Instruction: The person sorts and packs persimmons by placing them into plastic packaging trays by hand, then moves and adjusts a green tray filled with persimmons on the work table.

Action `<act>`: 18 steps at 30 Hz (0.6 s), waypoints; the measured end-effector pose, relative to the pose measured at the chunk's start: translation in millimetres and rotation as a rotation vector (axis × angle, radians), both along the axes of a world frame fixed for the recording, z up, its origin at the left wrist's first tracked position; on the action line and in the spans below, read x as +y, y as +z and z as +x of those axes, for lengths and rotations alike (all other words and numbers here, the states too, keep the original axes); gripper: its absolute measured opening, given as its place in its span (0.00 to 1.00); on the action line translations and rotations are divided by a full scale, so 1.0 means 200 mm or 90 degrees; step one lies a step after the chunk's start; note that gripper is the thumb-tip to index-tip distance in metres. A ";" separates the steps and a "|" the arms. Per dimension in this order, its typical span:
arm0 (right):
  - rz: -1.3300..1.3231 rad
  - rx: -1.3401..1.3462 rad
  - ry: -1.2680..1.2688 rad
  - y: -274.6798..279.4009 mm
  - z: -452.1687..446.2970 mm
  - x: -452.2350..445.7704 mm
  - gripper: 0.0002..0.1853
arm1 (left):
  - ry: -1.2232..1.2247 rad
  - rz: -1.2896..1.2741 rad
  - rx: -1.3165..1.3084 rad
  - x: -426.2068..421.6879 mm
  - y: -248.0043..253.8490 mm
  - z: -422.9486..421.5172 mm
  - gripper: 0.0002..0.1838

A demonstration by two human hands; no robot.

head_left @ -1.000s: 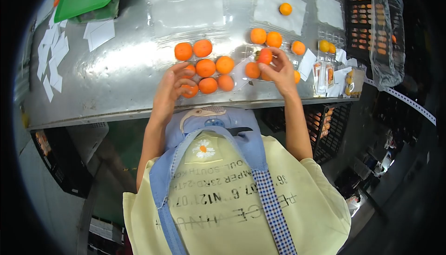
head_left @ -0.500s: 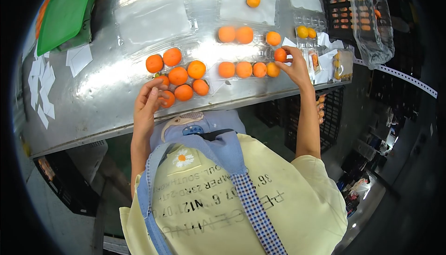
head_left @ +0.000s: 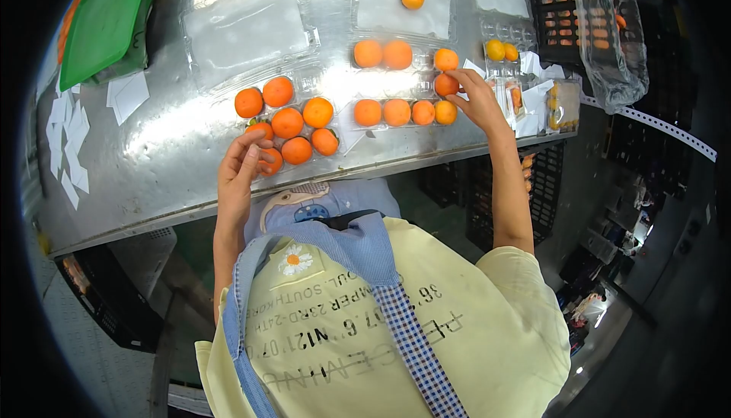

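The left hand point(head_left: 239, 162) partly hides an orange fruit point(head_left: 274, 162), perhaps touching it.

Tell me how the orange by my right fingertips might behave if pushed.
The orange looks round, so it would probably roll; the neighbouring oranges might stop it. Its smooth-looking skin could slip a little.

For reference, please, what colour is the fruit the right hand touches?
The fruit is orange; head view.

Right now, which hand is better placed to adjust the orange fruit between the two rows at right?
The right hand, I think: it appears to touch that orange fruit. The left hand is farther away, at the left fruit group.
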State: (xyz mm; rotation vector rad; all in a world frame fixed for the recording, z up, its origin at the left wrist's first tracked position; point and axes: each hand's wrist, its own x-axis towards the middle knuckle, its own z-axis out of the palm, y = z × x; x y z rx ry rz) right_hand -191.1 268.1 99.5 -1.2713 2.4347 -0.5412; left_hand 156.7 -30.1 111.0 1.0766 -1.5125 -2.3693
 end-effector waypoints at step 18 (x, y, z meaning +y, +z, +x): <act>-0.157 0.003 -0.141 0.11 0.20 -0.29 0.22 | 0.037 -0.023 -0.001 -0.05 -0.02 0.04 0.15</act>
